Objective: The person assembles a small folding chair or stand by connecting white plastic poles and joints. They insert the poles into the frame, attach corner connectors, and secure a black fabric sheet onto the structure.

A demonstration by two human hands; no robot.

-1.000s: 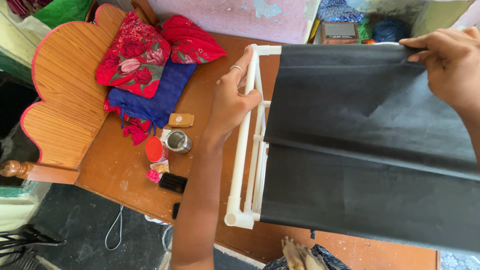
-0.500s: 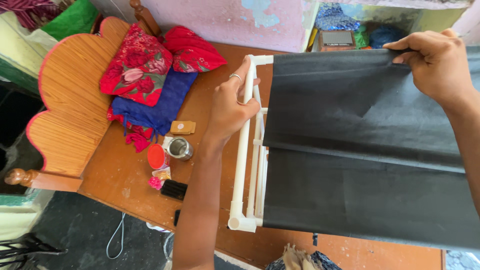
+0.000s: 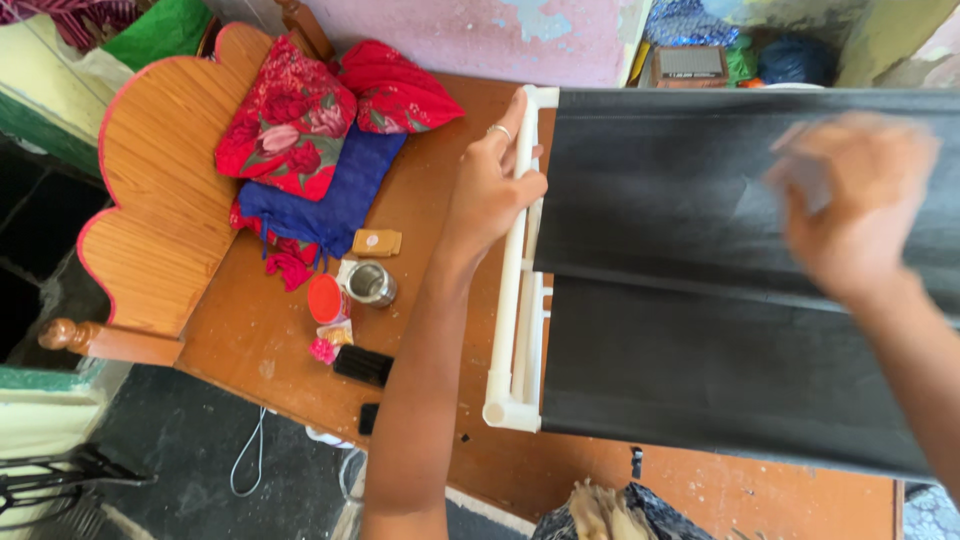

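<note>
the left hand (image 3: 492, 190) closes its grip on the white plastic pipe frame (image 3: 512, 300), near the far end of the frame, with the fingers wrapped around the pipe and a ring on 1 finger. the frame lies on the wooden counter (image 3: 420, 230) and runs from the far edge toward the near edge. a black cloth (image 3: 700, 330) is stretched from this frame to the right and covers most of the right part of the counter. the right hand (image 3: 850, 205) is above the black cloth, near its far edge; it is blurred, so i cannot tell if its grip is open or if it holds the cloth.

left of the frame, on the counter, there are a red flowered cushion (image 3: 285, 120), a blue cloth (image 3: 330, 195) under it, a small metal cup (image 3: 372, 284), an orange round lid (image 3: 324, 298), and a small black box (image 3: 363, 365). a carved wooden headboard (image 3: 160, 220) stands at the left end.
</note>
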